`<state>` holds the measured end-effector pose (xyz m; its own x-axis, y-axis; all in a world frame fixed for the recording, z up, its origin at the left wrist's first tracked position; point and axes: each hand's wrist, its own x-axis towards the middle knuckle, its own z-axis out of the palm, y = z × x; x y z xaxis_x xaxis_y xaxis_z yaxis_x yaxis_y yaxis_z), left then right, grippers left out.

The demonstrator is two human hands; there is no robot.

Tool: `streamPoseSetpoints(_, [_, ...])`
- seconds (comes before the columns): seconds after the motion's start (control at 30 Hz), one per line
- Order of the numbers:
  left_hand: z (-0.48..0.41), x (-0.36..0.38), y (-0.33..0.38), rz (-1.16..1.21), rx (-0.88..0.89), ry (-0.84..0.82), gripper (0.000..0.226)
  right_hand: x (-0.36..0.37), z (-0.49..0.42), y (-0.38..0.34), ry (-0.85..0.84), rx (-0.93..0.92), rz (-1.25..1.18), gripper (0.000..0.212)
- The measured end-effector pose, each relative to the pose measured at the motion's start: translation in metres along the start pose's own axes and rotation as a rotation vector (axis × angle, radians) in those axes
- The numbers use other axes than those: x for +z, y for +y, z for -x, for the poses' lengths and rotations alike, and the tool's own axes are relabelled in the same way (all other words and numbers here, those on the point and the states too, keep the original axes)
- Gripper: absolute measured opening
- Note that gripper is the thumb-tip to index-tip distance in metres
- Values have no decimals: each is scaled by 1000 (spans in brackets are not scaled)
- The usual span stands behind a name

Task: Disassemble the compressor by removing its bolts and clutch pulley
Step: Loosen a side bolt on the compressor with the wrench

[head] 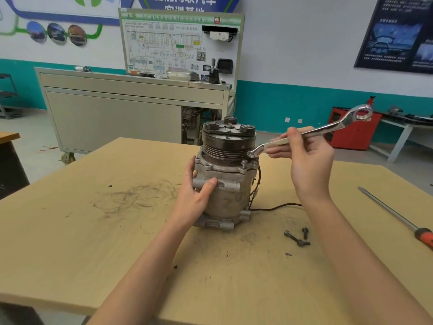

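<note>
Wrench poised by a flange bolt, compressor braced

The compressor (228, 198) stands mid-bench (93, 231), long axis vertical, clutch pulley (228, 144) uppermost. The left hand (194, 198) curls its fingers round the body, likely to stop it turning. The right hand (309, 160) grips the wrench (311, 132) mid-shaft, lower ring near a flange bolt (244, 163). Removed bolts (297, 238) lie nearby.

wall signs
blue wall banner (185, 2) reads "智能网联汽车"; white green-framed diagram board (164, 43) shows "hv"; dark blue poster (396, 34): print too small.
</note>
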<state>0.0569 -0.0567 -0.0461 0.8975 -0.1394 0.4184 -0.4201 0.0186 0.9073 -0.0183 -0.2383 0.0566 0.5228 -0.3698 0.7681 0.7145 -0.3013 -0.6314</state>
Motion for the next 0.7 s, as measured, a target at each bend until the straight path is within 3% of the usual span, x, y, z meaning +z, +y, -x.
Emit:
streamPoseSetpoints(0.13, [1,0,3,12,14,-5,73,8,15,-14,-184,-692,485,34])
streamPoseSetpoints(0.2, [2,0,5,-4,16,-1,81,12,19,-14,-230,-878,654,30])
streamPoseSetpoints(0.27, [2,1,6,-10,15,-3,83,15,24,-13,-266,-933,702,15])
streamPoseSetpoints(0.43, [2,-1,3,14,5,-12,81,16,36,-9,-230,-936,663,25])
streamPoseSetpoints(0.5, [3,0,4,13,16,-3,80,12,34,-7,-213,-851,597,28])
streamPoseSetpoints(0.57, [3,0,4,6,17,1,73,6,30,-2,-187,-647,446,28])
streamPoseSetpoints(0.7, [1,0,2,11,8,0,69,0,20,10,-121,116,-162,17])
